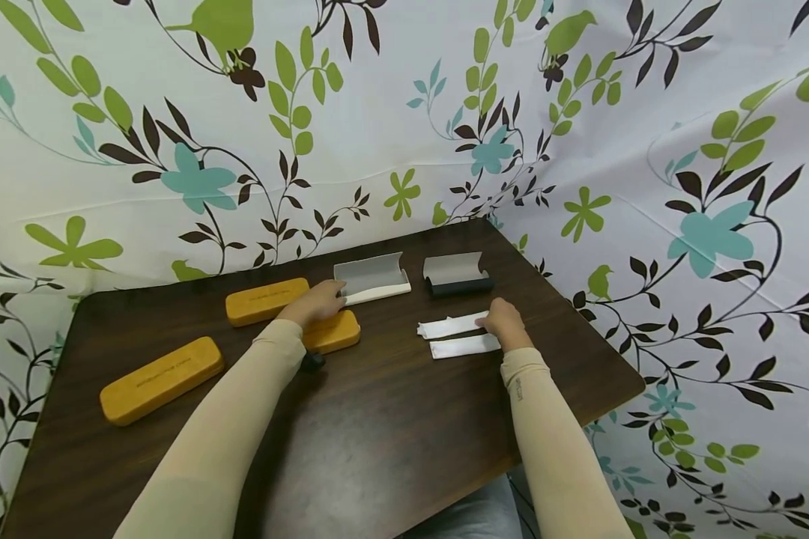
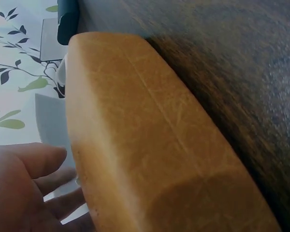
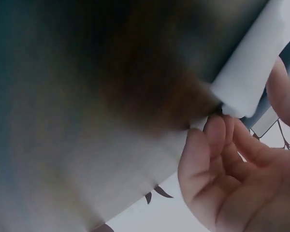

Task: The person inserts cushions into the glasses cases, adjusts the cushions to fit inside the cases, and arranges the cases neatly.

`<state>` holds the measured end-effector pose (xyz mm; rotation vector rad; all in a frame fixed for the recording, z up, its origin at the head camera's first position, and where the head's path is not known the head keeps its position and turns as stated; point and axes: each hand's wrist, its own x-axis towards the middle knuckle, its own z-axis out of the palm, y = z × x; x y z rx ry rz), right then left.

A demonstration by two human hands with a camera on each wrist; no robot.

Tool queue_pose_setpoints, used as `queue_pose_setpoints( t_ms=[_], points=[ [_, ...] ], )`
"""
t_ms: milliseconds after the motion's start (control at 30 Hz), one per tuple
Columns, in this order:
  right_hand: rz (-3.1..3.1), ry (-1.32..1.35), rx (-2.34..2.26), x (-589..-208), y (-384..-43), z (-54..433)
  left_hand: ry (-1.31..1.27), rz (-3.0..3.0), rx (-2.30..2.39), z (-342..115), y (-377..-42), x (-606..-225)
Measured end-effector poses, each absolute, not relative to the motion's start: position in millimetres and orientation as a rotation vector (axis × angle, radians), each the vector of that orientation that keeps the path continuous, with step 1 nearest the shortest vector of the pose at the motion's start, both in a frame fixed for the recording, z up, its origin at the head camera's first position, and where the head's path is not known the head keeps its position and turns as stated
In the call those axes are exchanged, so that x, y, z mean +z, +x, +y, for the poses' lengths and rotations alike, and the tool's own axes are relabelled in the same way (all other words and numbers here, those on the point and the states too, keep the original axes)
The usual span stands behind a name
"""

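My left hand (image 1: 318, 301) is at the left end of an open white glasses case (image 1: 377, 293) with a grey lining. Its fingertips are right at that end, and in the left wrist view the thumb and fingers (image 2: 48, 182) reach out loosely, partly hidden behind an orange case (image 2: 135, 116). On the right, my right hand (image 1: 505, 323) pinches the right end of a folded white cloth (image 1: 453, 326) between thumb and fingers. A second folded white cloth (image 1: 465, 346) lies just in front, parallel to it.
Behind the cloths stands an open dark glasses case (image 1: 460, 284) with a pale lining. Two more orange cases, one at the back (image 1: 256, 303) and one at the left (image 1: 162, 380), lie on the dark wooden table (image 1: 377, 449). Patterned fabric (image 1: 350, 112) hangs around the table's far edges.
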<state>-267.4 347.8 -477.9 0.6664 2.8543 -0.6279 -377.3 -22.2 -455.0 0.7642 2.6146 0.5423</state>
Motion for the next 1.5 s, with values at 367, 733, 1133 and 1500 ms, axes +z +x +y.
queue_pose_setpoints(
  t_ms=[367,733,1133,1500],
  points=[
    [2.779,0.629,-0.742,-478.2,-274.5,352.4,0.79,2.632,0.484,-21.6,-380.4,-456.6],
    [2.742,0.575,-0.962,-474.4,-276.8,353.6,0.715,2.645,0.485,-17.8,-380.9,-455.6],
    [2.672,0.61,-1.135,-478.5,-275.6,353.8,0.676,2.655,0.478,-21.8,-380.0,-456.0],
    [2.666,0.605,-1.159,-482.3,-277.0,355.9,0.666,2.691,0.467,-23.9,-376.5,-453.5]
  ],
)
